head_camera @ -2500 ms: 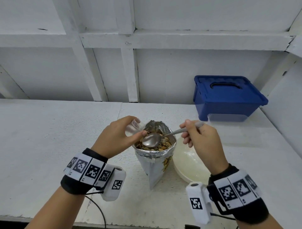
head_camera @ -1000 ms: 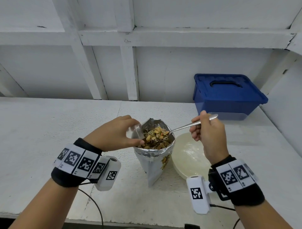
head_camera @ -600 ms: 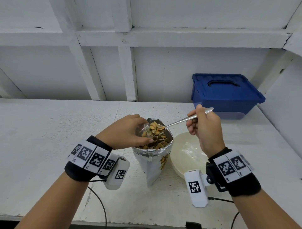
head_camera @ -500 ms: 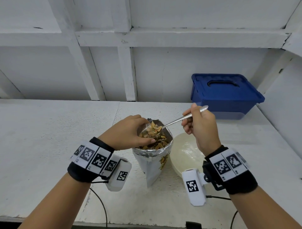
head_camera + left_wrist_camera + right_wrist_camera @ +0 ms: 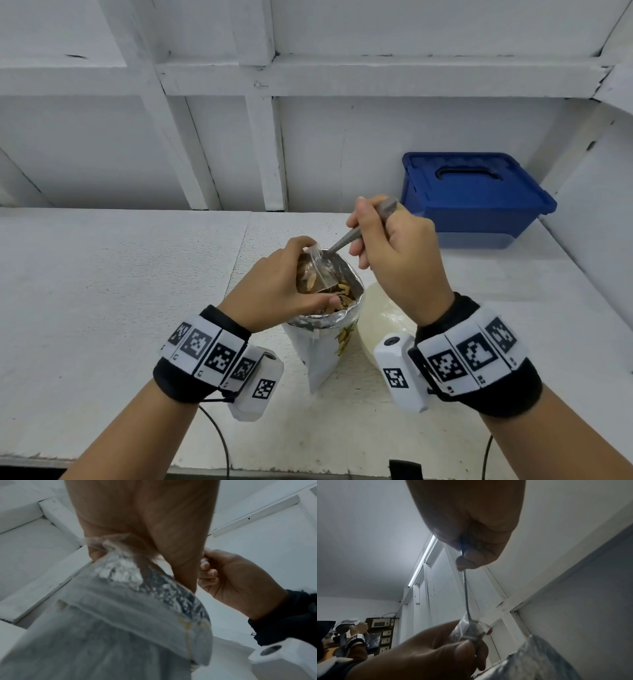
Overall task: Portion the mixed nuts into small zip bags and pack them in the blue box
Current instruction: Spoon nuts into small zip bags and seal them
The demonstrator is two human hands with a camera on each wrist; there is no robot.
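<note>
A foil-lined pouch of mixed nuts [image 5: 325, 329] stands open on the white table [image 5: 102, 291]. My left hand [image 5: 284, 284] holds a small clear zip bag [image 5: 317, 270] over the pouch mouth, with nuts showing inside the bag. My right hand [image 5: 387, 246] grips a metal spoon [image 5: 346, 238], tilted so its bowl dips into the zip bag. In the right wrist view the spoon [image 5: 466, 595] runs down into the bag [image 5: 471, 630]. In the left wrist view the pouch [image 5: 120, 615] fills the lower frame. The blue box [image 5: 476, 195] sits shut at the back right.
A cream bowl [image 5: 380, 325] lies just right of the pouch, under my right wrist. A white wall with beams [image 5: 263, 137] closes the back of the table, and a side wall [image 5: 599, 205] closes its right. Cables [image 5: 219, 438] hang at the front edge.
The right hand lifted a spoonful of nuts out of the pouch, swung it left and tipped the spoon down into the zip bag. The left hand raised the bag to meet it.
</note>
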